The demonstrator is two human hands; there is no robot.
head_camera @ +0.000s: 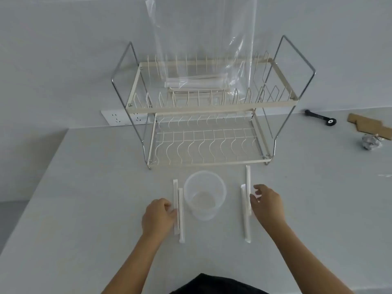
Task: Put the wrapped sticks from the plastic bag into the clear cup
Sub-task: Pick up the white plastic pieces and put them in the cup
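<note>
My left hand (158, 217) curls loosely against two wrapped sticks (178, 211) left of the clear cup (204, 195), while my right hand (267, 203), fingers spread, touches two more (246, 209) on its right.

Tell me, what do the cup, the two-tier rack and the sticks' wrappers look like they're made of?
The cup looks like clear, slightly frosted plastic: the table shows through it. The rack seems to be metal wire, cream-coated on the shelves, with shiny chrome side frames. The wrapped sticks have matte white sleeves, probably paper, though thin plastic is possible.
</note>
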